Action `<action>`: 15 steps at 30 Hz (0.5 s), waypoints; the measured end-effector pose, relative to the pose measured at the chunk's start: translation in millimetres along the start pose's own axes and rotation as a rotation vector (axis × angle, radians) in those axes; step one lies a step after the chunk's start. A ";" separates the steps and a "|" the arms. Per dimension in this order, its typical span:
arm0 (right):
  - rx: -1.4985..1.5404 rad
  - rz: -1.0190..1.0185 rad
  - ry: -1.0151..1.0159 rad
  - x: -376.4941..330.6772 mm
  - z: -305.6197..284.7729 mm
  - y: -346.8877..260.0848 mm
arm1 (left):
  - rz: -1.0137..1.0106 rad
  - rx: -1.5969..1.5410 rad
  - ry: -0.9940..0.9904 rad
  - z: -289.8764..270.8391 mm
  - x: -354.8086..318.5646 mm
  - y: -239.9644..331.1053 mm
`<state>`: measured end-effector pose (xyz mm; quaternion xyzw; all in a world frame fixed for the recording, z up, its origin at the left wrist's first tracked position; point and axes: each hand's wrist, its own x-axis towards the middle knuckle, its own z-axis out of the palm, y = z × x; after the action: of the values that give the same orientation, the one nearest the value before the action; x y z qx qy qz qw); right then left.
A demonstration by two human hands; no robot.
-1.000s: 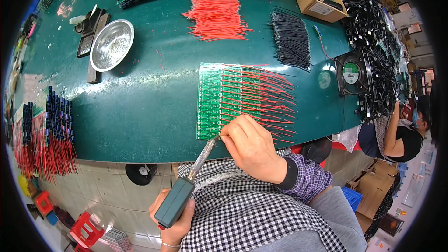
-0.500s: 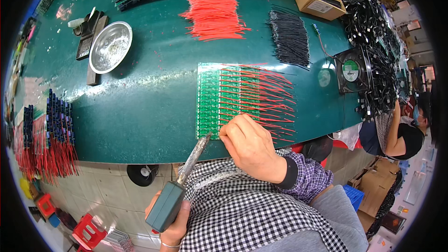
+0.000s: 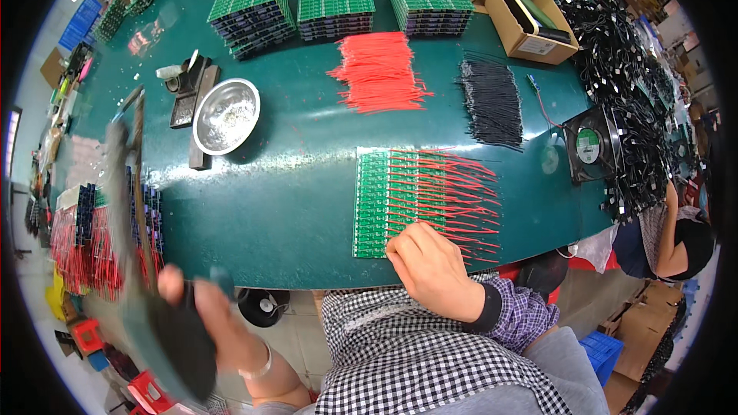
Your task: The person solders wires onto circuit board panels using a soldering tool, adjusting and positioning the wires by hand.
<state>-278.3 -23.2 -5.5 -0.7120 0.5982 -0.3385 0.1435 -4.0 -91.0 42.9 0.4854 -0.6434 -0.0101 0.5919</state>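
Around the board: a red wire pile [image 3: 380, 71] and a black wire pile [image 3: 492, 100] lie behind it, toward the far edge of the table [image 3: 292, 207]; a small fan [image 3: 590, 152] stands near the right edge.
Left part: a steel bowl [image 3: 225, 115] beside a dark holder [image 3: 184, 92].
Green board [image 3: 384, 200]: flat near the front edge, red leads pointing right.
Right hand [image 3: 434, 269]: fingers curled narrow, resting on the board's front edge.
Left hand [image 3: 201, 315]: off the front-left edge, closed around a blurred soldering iron [image 3: 134, 246], well apart from the board.

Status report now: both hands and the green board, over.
Left hand gripping the dark-handled soldering tool, swung out left, blurred. Right hand resting on the green circuit board panel with red wires. Nothing between them.
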 end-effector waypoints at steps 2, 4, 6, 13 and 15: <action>0.006 -0.014 0.009 -2.0 2.9 -1.3 | -0.375 0.023 -0.004 50.9 18.9 0.8; -0.018 0.011 -0.005 -2.7 0.7 -0.7 | -0.691 -0.071 -0.192 59.2 23.9 -29.9; -0.043 0.012 -0.003 -1.8 4.8 2.2 | -0.628 -0.208 -0.049 65.4 9.1 -31.8; -0.008 -0.030 -0.058 -0.2 -2.9 6.1 | -0.674 -0.308 -0.099 53.1 -8.2 24.2; 0.027 -0.025 -0.070 0.4 -6.8 7.0 | -0.704 -0.311 -0.113 51.9 -15.8 33.7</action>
<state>-288.1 -23.9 -4.7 -0.7289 0.5792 -0.3232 0.1694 -67.4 -92.2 35.3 0.5796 -0.4600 -0.3369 0.5823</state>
